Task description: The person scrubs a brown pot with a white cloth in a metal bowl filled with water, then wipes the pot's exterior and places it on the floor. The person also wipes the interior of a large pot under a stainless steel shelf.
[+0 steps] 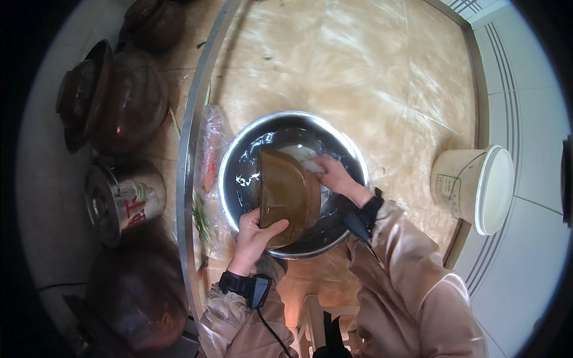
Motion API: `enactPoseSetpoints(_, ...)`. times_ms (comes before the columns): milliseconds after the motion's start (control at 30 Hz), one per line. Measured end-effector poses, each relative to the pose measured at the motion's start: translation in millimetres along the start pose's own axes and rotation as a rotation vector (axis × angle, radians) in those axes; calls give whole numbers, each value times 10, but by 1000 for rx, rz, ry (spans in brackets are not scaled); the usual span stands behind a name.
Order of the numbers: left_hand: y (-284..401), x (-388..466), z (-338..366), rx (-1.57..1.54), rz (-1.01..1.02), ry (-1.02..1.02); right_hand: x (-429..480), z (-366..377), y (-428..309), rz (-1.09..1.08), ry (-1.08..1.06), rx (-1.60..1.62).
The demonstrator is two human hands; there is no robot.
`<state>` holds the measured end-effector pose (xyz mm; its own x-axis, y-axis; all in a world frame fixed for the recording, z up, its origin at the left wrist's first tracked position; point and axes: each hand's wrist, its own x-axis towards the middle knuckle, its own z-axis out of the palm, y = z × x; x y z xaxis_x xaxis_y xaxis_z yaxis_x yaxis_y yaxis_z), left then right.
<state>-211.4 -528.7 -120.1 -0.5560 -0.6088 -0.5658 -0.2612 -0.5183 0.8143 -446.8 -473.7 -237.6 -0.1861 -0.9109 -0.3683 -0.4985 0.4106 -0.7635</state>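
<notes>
A brown bowl is tipped on its side over a stainless steel basin of water. My left hand grips its rim at the near side, thumb over the inner wall. Against the bowl's underside, my right hand pinches a pale, wet cloth. Something whitish shows in the water behind the bowl; I cannot tell what it is. Part of the basin's inside is hidden by the bowl and my hands.
Left of the basin lies a plastic bag with something orange-red inside, near green stalks. A raised metal edge separates these from brown lidded jars and a metal canister. A white bucket stands right; a stool is below me.
</notes>
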Motion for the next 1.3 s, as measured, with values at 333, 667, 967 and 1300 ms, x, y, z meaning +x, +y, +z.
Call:
enactPoseSetpoints(333,-63,143,68,90,176,54,-726,-12,-1422,-556,192,-121)
enactPoseSetpoints(667,22,66,82,-17,-25,-49,430,-165,-1251,-280,111,-150)
enactPoseSetpoints(967,-60,39,9,160,-94,-20,-399,90,-1364,-592,256,-137)
enactPoseSetpoints(1300,-37,21,1,83,15,-128,399,-54,-264,186,-40,494)
